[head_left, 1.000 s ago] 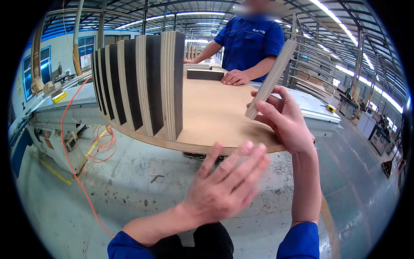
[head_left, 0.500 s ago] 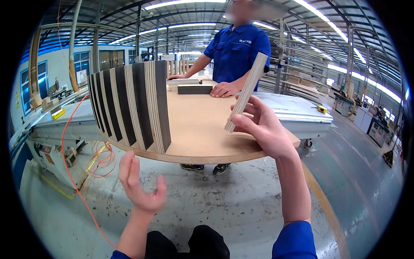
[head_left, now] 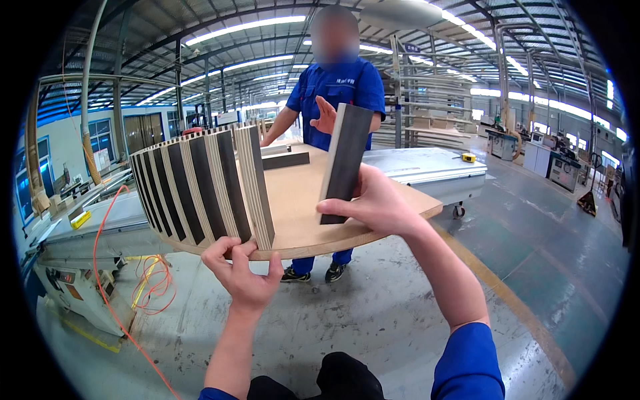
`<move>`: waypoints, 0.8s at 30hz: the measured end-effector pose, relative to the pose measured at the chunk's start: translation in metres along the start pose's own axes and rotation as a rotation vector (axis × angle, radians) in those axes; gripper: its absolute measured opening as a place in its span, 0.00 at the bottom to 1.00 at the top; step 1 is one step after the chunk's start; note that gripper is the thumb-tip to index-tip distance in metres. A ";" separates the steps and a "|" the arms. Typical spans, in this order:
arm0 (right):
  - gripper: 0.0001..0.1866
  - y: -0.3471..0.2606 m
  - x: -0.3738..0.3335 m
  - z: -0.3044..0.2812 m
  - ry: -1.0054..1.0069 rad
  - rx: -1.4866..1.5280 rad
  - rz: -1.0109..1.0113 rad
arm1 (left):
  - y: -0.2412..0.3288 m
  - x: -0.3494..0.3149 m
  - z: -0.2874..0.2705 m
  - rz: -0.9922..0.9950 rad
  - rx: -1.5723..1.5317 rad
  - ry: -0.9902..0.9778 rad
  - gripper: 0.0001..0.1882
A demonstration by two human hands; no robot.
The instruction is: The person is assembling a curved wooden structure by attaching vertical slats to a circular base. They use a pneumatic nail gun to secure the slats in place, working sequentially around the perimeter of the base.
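Observation:
Upright plywood strips with dark faces stand side by side in a curved row [head_left: 190, 187] along the left rim of a round-edged wooden board [head_left: 303, 223]. My right hand [head_left: 373, 203] grips one loose plywood strip [head_left: 348, 157], raised nearly upright above the board's right part, its dark face toward me. At the board's front edge, my left hand [head_left: 248, 273] has its fingertips against the foot of the row, near the last strip [head_left: 257, 190]. The left thumb is apart from the fingers, and nothing shows between them.
Across the board stands a co-worker in blue [head_left: 340, 87], one hand raised behind my strip. Another dark strip [head_left: 287, 161] lies flat toward the board's far side. A grey machine table [head_left: 427, 167] extends behind. An orange cable [head_left: 100, 280] runs down the left to the floor.
My left hand has risen to the board's edge by the row. The strip in my right hand has turned from its layered edge to its dark face. The co-worker has raised a hand.

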State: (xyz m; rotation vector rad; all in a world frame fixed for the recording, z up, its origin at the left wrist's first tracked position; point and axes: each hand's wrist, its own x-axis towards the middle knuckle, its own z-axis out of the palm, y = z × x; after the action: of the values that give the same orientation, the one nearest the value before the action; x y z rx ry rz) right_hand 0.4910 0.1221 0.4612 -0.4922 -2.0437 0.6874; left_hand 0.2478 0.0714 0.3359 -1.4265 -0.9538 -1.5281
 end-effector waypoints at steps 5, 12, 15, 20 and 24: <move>0.22 -0.007 0.005 0.033 -0.023 0.028 -0.082 | -0.002 0.000 0.003 0.000 -0.018 0.027 0.20; 0.19 -0.017 0.007 0.039 -0.167 0.023 -0.011 | -0.004 -0.001 -0.002 -0.024 -0.051 0.067 0.18; 0.17 -0.019 0.010 0.019 -0.306 0.000 0.133 | 0.002 0.002 0.000 -0.011 -0.067 0.048 0.18; 0.19 -0.003 0.028 0.015 -0.449 0.121 0.183 | -0.004 0.003 -0.007 0.017 -0.077 0.015 0.18; 0.21 -0.006 0.037 0.019 -0.531 0.222 0.308 | -0.008 0.001 -0.009 0.027 -0.081 0.008 0.18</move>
State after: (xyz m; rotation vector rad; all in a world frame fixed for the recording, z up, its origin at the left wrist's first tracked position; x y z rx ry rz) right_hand 0.4557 0.1337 0.4795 -0.5396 -2.3592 1.3302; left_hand 0.2373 0.0660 0.3358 -1.4832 -0.8733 -1.5666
